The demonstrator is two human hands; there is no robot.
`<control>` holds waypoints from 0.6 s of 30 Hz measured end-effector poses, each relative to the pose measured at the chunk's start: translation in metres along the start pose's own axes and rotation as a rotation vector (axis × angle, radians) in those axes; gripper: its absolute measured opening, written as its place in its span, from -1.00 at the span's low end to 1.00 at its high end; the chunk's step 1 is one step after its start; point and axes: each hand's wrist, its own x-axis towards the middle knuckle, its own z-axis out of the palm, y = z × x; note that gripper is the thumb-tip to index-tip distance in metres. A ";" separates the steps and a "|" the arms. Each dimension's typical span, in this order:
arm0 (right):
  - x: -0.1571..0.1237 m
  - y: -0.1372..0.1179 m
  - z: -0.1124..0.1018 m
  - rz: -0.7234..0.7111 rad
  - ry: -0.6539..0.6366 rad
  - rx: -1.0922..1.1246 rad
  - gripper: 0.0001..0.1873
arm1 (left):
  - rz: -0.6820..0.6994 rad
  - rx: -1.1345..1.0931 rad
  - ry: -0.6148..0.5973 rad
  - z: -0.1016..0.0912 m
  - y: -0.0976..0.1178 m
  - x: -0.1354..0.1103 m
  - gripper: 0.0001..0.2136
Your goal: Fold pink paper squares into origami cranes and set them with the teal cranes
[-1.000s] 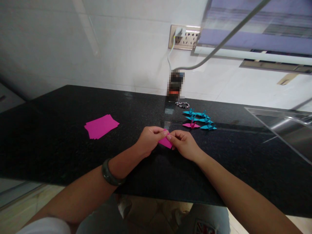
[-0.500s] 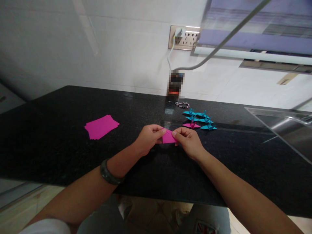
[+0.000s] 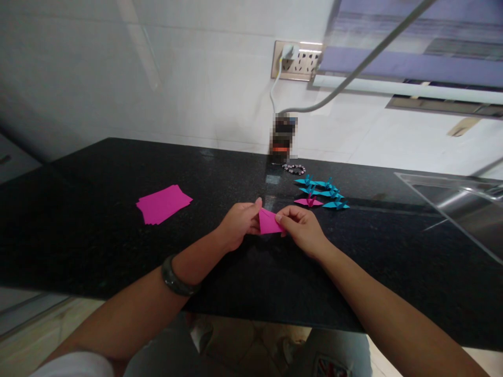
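A small folded piece of pink paper (image 3: 269,222) is held up over the black counter, in front of me. My right hand (image 3: 302,225) pinches its right side between thumb and fingers. At the paper's left edge is my left hand (image 3: 241,224), its thumb raised off the paper and apart from the fingers, which reach beside or behind it. How far those fingers extend behind the paper is hidden. Just beyond my right hand stand a pink paper crane (image 3: 308,202) and several blue paper cranes (image 3: 330,193) in a cluster.
To the left lies a stack of pink paper sheets (image 3: 164,204) on the black counter (image 3: 98,230). A beaded bracelet (image 3: 294,169) and a blurred-out object (image 3: 283,139) are near the wall. A metal sink (image 3: 467,209) is at the right, and a socket panel (image 3: 297,61) is on the wall.
My left thumb has lifted off the paper and now points up. The folded pink paper has tilted and shifted slightly left, still in my right hand's pinch.
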 end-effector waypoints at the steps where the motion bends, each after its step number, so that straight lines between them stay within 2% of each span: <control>1: 0.000 0.001 0.000 -0.003 0.003 -0.013 -0.81 | -0.009 0.013 -0.008 0.000 0.000 0.000 -0.62; 8: 0.001 0.004 -0.002 -0.104 0.076 -0.147 -0.83 | -0.079 0.117 -0.065 -0.004 0.001 -0.002 -0.79; 13: -0.001 0.002 -0.003 -0.333 0.079 -0.304 -0.84 | -0.079 0.101 -0.183 -0.005 -0.001 -0.002 -0.79; 16: -0.004 0.000 -0.007 -0.481 0.166 -0.402 -0.74 | -0.021 0.062 -0.130 -0.006 -0.003 0.000 -0.77; 18: -0.005 -0.002 -0.009 -0.568 0.166 -0.479 -0.68 | 0.015 0.022 -0.057 -0.006 -0.003 0.002 -0.76</control>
